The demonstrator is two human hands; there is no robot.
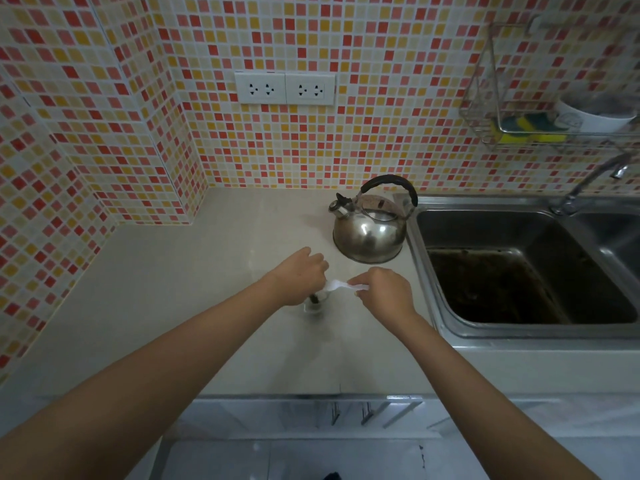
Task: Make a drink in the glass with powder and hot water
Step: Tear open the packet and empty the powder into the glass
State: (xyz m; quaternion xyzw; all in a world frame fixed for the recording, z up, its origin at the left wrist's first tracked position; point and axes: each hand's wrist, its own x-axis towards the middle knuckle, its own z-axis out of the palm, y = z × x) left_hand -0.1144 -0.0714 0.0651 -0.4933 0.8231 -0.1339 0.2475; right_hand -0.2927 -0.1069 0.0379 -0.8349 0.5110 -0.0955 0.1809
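Note:
A small clear glass [316, 304] stands on the pale counter [194, 292], with something dark inside it. My left hand [300, 276] curls over the glass's rim and hides most of it. My right hand [385, 292] pinches the handle of a white plastic spoon [341, 286]. The spoon's bowl points left, just above the glass. A steel kettle [370, 227] with a black handle stands behind my hands, near the sink. No powder packet shows.
A steel sink [519, 271] with a dirty basin lies to the right, its tap [588, 181] at the back. A wire rack [540, 109] with sponges and a bowl hangs on the tiled wall. Two double sockets [284, 89] sit above the counter.

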